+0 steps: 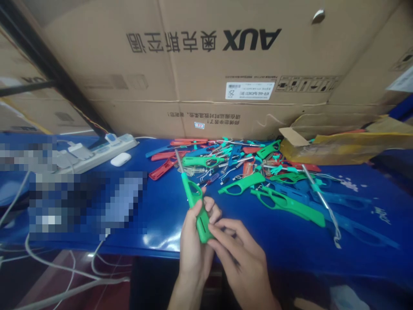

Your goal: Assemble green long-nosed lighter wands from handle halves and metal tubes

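- Blue table below cardboard boxes, strewn with plastic lighter shells
- Left hand fingers wrapped round green lighter
- Right hand fingertips pinching its base

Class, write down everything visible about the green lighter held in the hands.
The green lighter is long and slim: a glossy, plastic-looking handle with an oval finger opening and a thin metal tube at the tip. It tilts up and to the left above the blue table edge. The left hand grips its handle; fingertips of the right hand touch its lower end.
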{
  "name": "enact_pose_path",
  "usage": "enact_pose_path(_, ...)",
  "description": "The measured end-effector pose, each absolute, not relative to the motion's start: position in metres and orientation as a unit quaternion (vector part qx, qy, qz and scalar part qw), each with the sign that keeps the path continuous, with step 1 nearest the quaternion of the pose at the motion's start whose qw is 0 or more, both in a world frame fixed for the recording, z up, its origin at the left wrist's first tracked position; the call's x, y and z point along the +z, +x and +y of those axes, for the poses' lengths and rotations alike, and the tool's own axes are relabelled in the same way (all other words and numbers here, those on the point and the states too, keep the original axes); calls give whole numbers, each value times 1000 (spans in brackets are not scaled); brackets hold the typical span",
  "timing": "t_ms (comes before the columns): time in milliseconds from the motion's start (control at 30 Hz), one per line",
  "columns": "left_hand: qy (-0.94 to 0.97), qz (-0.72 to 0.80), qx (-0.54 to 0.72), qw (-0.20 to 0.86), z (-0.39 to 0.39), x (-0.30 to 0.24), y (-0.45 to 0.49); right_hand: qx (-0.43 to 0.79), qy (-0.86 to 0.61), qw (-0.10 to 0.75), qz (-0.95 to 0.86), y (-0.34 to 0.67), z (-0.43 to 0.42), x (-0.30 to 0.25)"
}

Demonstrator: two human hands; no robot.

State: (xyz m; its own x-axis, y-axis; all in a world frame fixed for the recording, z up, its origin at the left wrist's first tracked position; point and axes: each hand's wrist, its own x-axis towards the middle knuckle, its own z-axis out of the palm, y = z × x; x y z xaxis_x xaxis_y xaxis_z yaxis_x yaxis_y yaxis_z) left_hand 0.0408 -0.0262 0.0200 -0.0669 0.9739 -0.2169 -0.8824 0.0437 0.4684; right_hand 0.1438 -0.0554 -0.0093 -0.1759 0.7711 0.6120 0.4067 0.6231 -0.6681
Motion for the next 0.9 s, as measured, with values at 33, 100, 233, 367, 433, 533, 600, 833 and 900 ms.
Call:
enact_pose_path(33,90,252,687,675,-27,20,40,178,-396,507,-745,144,-56,-9)
enact_pose_path(100,91,255,691,671,-27,21,40,179,-405,509,-738,143,-57,-10)
enact_pose_path(233,103,266,695,660,-28,21,41,192,-414,507,-731,143,-57,-10)
enact_pose_path(367,109,279,702,646,-28,21,42,172,-420,505,-734,142,-57,-10)
enact_pose_path(433,108,275,705,645,-28,22,41,160,-425,500,-738,141,-58,-10)
enact_pose_path(533,114,264,702,651,-28,22,41,191,-442,499,-721,137,-59,-7)
enact_pose_path(600,131,278,692,653,-29,22,41,222,-483,514,-673,134,-59,-6)
enact_pose_path(833,154,335,700,611,-30,21,42,122,-456,475,-743,135,-51,0)
enact_pose_path(900,152,328,728,582,-28,23,36,99,-386,435,-807,139,-49,3)
